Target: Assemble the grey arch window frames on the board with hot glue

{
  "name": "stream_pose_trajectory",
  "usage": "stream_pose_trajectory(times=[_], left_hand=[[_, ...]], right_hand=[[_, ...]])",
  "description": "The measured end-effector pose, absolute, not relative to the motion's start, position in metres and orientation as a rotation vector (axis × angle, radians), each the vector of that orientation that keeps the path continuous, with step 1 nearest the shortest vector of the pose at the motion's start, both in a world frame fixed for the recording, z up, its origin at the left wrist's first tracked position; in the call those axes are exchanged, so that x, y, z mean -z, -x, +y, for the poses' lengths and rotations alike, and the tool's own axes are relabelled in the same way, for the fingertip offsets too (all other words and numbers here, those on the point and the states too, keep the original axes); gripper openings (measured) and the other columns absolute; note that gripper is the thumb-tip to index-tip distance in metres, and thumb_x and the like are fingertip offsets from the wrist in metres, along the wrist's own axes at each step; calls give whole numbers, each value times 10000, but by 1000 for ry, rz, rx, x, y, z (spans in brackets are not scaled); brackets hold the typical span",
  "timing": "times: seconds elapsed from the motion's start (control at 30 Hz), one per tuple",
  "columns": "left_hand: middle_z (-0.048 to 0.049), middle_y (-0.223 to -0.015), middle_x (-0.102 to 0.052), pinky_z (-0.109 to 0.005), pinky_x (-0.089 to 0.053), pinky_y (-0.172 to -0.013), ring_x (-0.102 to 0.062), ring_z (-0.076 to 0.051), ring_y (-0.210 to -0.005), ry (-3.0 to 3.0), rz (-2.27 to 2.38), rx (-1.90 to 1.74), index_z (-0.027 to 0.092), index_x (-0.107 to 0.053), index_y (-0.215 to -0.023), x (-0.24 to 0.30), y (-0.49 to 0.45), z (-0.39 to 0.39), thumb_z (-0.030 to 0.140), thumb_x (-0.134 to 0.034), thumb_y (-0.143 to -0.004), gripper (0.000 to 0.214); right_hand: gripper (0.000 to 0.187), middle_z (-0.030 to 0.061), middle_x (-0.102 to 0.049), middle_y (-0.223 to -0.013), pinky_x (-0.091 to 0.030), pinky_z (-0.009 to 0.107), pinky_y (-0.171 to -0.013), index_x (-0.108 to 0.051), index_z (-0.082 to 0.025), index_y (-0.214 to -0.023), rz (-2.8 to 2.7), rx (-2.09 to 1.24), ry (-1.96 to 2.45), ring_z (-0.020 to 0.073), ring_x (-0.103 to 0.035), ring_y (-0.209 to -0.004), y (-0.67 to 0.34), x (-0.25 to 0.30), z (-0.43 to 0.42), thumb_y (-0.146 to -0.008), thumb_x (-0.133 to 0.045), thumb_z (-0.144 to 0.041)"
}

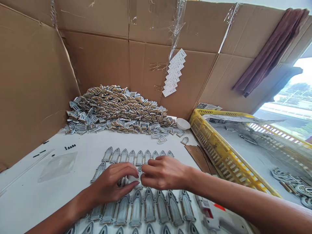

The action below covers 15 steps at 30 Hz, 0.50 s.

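Several rows of small grey arch-shaped pieces point(149, 208) with pale inner panels lie on the white table in front of me. My left hand point(113, 182) is over a middle row, its thumb and fingers curved around a small white round object point(133, 178) that is partly hidden. Close to its right, my right hand point(163, 172) has its fingers curled together at the fingertips of the left. What the right fingers pinch, if anything, is hidden. Both hands cover part of the middle row of pieces.
A large heap of the same pieces point(122, 109) leans against the cardboard wall point(102, 55). Beside it stands a white bowl point(182, 124). A yellow crate point(219, 156) is on the right, a white-and-grey tool point(216, 214) at lower right, a plastic bag point(58, 166) on the left.
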<state>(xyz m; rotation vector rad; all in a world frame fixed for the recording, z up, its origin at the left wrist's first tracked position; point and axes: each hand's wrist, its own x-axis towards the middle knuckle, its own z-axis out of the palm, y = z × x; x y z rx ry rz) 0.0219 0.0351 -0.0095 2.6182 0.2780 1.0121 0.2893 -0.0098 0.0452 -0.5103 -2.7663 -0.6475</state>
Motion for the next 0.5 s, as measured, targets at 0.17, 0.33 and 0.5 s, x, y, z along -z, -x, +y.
stream_pose_trajectory(times=[0.17, 0.33, 0.5], left_hand=[[-40, -1002, -794, -289, -589, -840, -772, -180, -909, -2635, 279, -1039, 214, -646, -1151, 8, -24, 35, 92, -741, -972, 237], [-43, -993, -788, -283, -604, -821, -767, -180, -897, -2618, 259, -1055, 216, -644, -1144, 6, -25, 36, 86, -728, -973, 230], [-53, -1016, -774, -266, -613, -836, -760, -169, -930, -2560, 254, -1021, 209, -648, -1163, 7, -25, 35, 57, -713, -982, 246]], right_hand=[[157, -14, -592, -866, -247, 317, -503, -596, -211, -992, -2765, 647, 504, 127, -502, -687, -290, -44, -10, -1129, -521, -197], [151, -16, -585, -857, -242, 313, -509, -597, -214, -1001, -2767, 664, 508, 127, -504, -687, -291, -46, -10, -1129, -519, -198], [183, -26, -572, -833, -263, 311, -496, -594, -213, -960, -2725, 656, 495, 129, -504, -665, -290, -48, -9, -1124, -515, -191]])
